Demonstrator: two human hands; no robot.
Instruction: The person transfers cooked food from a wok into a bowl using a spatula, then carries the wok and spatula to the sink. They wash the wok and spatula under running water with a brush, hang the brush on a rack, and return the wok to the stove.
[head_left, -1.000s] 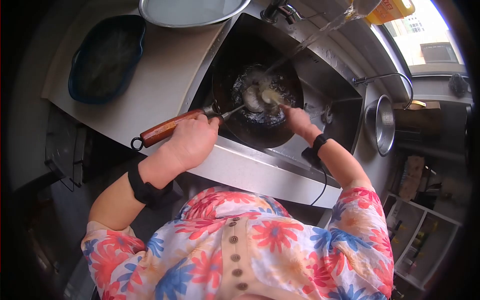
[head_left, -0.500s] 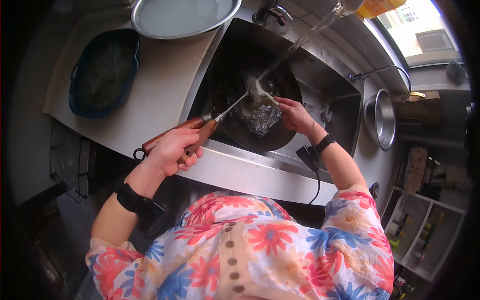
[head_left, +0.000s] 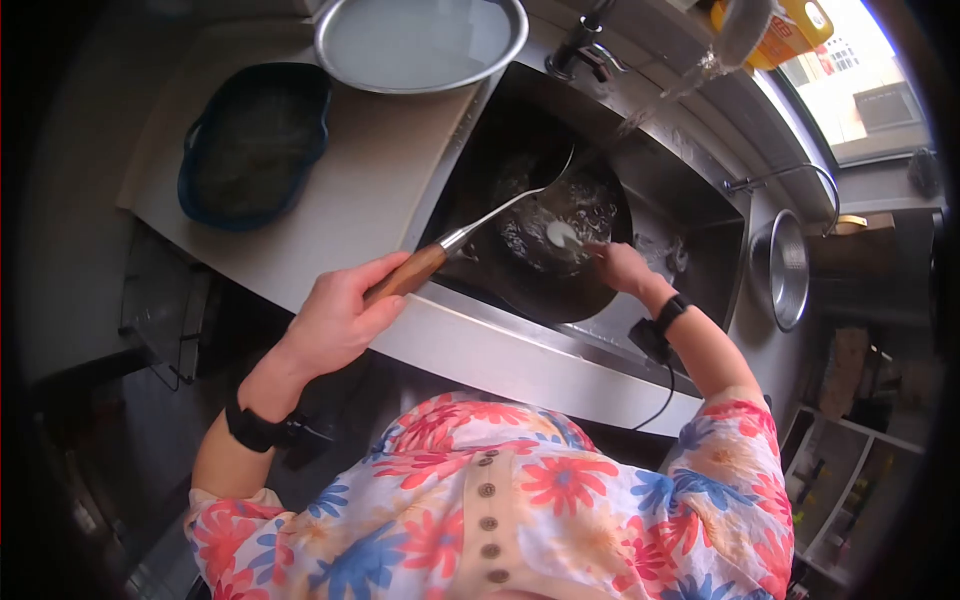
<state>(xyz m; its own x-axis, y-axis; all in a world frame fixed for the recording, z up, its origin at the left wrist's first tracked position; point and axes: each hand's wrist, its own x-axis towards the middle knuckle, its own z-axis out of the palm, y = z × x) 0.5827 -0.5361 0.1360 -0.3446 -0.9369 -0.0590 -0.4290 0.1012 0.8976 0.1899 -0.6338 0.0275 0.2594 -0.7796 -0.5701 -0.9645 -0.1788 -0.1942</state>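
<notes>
My left hand (head_left: 345,312) is closed around the wooden handle of a long metal cooking utensil (head_left: 492,215). Its shaft slants over a dark wok (head_left: 560,300), and its head, a curved bright edge against dark, could be a ladle or a turner. The wok sits in the sink (head_left: 715,235) with frothy water in it. My right hand (head_left: 625,268) reaches over the wok's right side, fingers pinched on a small white-headed utensil (head_left: 562,235) low in the water. Whether that is a brush or a spoon cannot be made out.
Water falls from a pale spout (head_left: 745,35) near a yellow package (head_left: 795,30). A tap (head_left: 590,55) stands behind the sink. Left on the counter are a metal basin (head_left: 420,45) of cloudy liquid and a blue tub (head_left: 190,165). A steel bowl (head_left: 788,270) lies at right.
My left hand held two wooden handles; now only one shows in it. The white-headed utensil has moved from the metal utensil down into the wok's water. The whole view has shifted slightly.
</notes>
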